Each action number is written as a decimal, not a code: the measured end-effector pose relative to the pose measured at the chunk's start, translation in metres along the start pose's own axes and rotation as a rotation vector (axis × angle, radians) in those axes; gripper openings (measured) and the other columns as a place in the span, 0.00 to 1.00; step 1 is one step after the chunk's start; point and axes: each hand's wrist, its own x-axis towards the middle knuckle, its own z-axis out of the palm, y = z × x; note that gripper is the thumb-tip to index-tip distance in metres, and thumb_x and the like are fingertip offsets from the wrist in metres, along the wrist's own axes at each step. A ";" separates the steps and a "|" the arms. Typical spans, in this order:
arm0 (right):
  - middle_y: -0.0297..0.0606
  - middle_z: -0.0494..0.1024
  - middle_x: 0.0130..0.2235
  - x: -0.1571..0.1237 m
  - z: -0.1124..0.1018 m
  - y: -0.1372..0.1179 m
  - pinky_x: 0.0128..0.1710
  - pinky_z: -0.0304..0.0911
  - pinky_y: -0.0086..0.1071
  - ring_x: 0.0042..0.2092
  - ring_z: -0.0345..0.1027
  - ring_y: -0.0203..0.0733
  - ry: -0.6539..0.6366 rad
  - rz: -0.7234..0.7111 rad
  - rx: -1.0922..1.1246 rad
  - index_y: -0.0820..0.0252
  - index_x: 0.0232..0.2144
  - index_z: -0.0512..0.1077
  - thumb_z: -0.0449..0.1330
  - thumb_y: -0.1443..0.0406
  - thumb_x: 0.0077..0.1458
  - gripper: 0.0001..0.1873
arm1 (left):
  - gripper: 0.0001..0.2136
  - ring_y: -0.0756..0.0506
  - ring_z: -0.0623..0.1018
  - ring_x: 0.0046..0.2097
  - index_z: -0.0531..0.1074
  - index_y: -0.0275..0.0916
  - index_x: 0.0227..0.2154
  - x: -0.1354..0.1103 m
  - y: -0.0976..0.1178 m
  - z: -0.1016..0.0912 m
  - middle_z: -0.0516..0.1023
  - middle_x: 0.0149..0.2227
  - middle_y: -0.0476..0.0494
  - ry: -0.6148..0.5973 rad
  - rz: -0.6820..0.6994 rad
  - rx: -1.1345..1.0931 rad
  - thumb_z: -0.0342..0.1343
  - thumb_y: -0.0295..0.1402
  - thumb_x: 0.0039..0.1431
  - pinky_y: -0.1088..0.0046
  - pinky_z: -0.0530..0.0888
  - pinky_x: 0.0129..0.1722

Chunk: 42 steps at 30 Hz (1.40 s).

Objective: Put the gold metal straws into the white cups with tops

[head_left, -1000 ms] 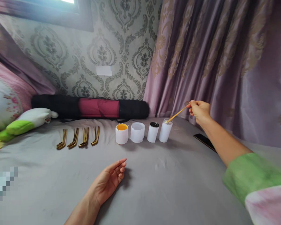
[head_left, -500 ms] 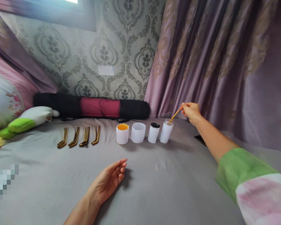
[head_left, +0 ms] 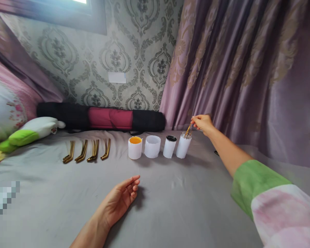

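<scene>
My right hand (head_left: 203, 124) pinches the upper end of a slim golden straw (head_left: 188, 128), whose lower end is inside the mouth of a tall white-wrapped jar (head_left: 182, 147). Whether other straws stand in that jar is hard to make out. To its left stands a narrow white-wrapped container (head_left: 169, 148) with a dark top, then a wide whitish one (head_left: 152, 148) and one with an orange inside (head_left: 135, 150). Palm up and fingers loosely curled, my left hand (head_left: 124, 198) rests on the grey sheet (head_left: 170, 206) in front of them, holding nothing.
Several bunches of bent golden straws (head_left: 81, 151) lie in a row at left. Behind is a long black and maroon bag (head_left: 111, 119) along the wall. A plush toy (head_left: 33, 132) lies at far left; purple curtains (head_left: 237, 75) hang at right.
My right hand has shifted left and slightly down, nearer the tall jar. The straw now stands steeper and deeper in it. My left hand has stayed put.
</scene>
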 end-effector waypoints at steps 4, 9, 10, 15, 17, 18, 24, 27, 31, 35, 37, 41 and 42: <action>0.38 0.74 0.25 0.000 0.004 0.002 0.12 0.49 0.20 0.16 0.58 0.26 -0.008 0.010 -0.018 0.64 0.24 0.71 0.57 0.64 0.47 0.07 | 0.10 0.55 0.71 0.25 0.69 0.29 0.36 0.000 0.001 0.001 0.71 0.29 0.43 0.010 0.001 0.001 0.53 0.22 0.49 0.81 0.70 0.23; 0.38 0.74 0.25 -0.001 0.006 0.003 0.14 0.51 0.21 0.17 0.58 0.26 -0.031 0.056 -0.036 0.64 0.24 0.73 0.59 0.64 0.43 0.07 | 0.10 0.55 0.70 0.25 0.70 0.29 0.36 0.002 0.001 0.000 0.71 0.30 0.43 0.004 0.005 -0.003 0.53 0.23 0.49 0.81 0.70 0.23; 0.38 0.74 0.25 -0.002 0.006 0.004 0.15 0.51 0.21 0.18 0.58 0.26 -0.036 0.068 -0.039 0.64 0.24 0.73 0.59 0.64 0.43 0.07 | 0.10 0.55 0.70 0.25 0.69 0.29 0.36 0.002 0.000 0.000 0.71 0.30 0.43 0.003 0.006 -0.003 0.52 0.23 0.50 0.81 0.70 0.23; 0.37 0.73 0.24 -0.003 0.006 0.005 0.17 0.52 0.22 0.20 0.59 0.28 -0.049 0.115 -0.045 0.65 0.24 0.74 0.60 0.65 0.41 0.07 | 0.10 0.55 0.70 0.25 0.69 0.29 0.37 0.001 0.000 -0.001 0.71 0.29 0.43 0.004 0.001 -0.006 0.52 0.22 0.50 0.81 0.70 0.22; 0.37 0.73 0.24 -0.003 0.006 0.005 0.19 0.53 0.23 0.21 0.60 0.29 -0.050 0.126 -0.048 0.65 0.23 0.74 0.60 0.65 0.40 0.07 | 0.10 0.55 0.70 0.25 0.69 0.29 0.37 0.001 0.000 -0.001 0.71 0.29 0.44 0.001 0.001 -0.004 0.52 0.22 0.50 0.81 0.70 0.22; 0.37 0.73 0.24 -0.003 0.006 0.006 0.20 0.53 0.23 0.22 0.60 0.29 -0.049 0.130 -0.048 0.64 0.23 0.74 0.60 0.65 0.39 0.07 | 0.10 0.55 0.71 0.25 0.69 0.29 0.37 0.001 0.000 -0.001 0.71 0.29 0.44 -0.001 0.002 -0.003 0.52 0.23 0.50 0.81 0.70 0.22; 0.38 0.75 0.27 -0.005 0.007 0.009 0.26 0.56 0.25 0.28 0.63 0.32 -0.055 0.151 -0.043 0.64 0.22 0.74 0.61 0.65 0.38 0.07 | 0.09 0.55 0.71 0.25 0.69 0.29 0.37 0.003 -0.001 -0.002 0.71 0.29 0.43 -0.008 0.001 -0.006 0.52 0.23 0.50 0.81 0.70 0.22; 0.38 0.75 0.27 -0.006 0.008 0.011 0.26 0.56 0.26 0.29 0.64 0.33 -0.067 0.159 -0.036 0.64 0.21 0.73 0.61 0.65 0.38 0.06 | 0.10 0.55 0.70 0.25 0.69 0.29 0.37 0.004 -0.001 -0.003 0.71 0.29 0.43 -0.013 0.003 -0.010 0.52 0.23 0.50 0.81 0.70 0.22; 0.38 0.75 0.27 -0.010 0.010 0.012 0.26 0.56 0.26 0.28 0.64 0.33 -0.077 0.167 -0.023 0.64 0.20 0.73 0.61 0.66 0.38 0.05 | 0.10 0.55 0.70 0.26 0.69 0.29 0.37 0.003 -0.001 -0.003 0.71 0.29 0.43 -0.008 0.003 -0.009 0.52 0.22 0.49 0.81 0.70 0.22; 0.39 0.76 0.27 -0.014 0.012 0.012 0.26 0.57 0.26 0.28 0.65 0.33 -0.084 0.170 -0.011 0.65 0.19 0.73 0.60 0.66 0.39 0.05 | 0.09 0.55 0.70 0.25 0.69 0.29 0.36 0.002 -0.001 -0.003 0.71 0.29 0.43 -0.003 0.002 -0.013 0.52 0.23 0.50 0.81 0.70 0.22; 0.39 0.76 0.27 -0.016 0.013 0.013 0.26 0.57 0.26 0.28 0.65 0.33 -0.086 0.171 -0.007 0.65 0.19 0.73 0.60 0.66 0.39 0.05 | 0.09 0.55 0.70 0.25 0.69 0.29 0.36 0.002 0.000 -0.002 0.71 0.29 0.44 -0.004 -0.001 -0.015 0.51 0.23 0.51 0.81 0.70 0.22; 0.39 0.76 0.27 -0.018 0.013 0.015 0.26 0.58 0.25 0.28 0.66 0.34 -0.086 0.173 -0.007 0.64 0.20 0.73 0.60 0.66 0.39 0.06 | 0.09 0.55 0.70 0.25 0.69 0.29 0.36 0.002 0.000 -0.002 0.70 0.29 0.44 -0.008 -0.002 -0.018 0.51 0.23 0.51 0.81 0.70 0.22; 0.39 0.76 0.27 -0.019 0.013 0.016 0.25 0.57 0.25 0.28 0.66 0.34 -0.087 0.172 -0.007 0.64 0.20 0.73 0.60 0.65 0.39 0.06 | 0.09 0.55 0.70 0.25 0.69 0.29 0.36 0.003 0.000 -0.002 0.70 0.29 0.44 -0.009 -0.001 -0.017 0.51 0.23 0.51 0.81 0.70 0.22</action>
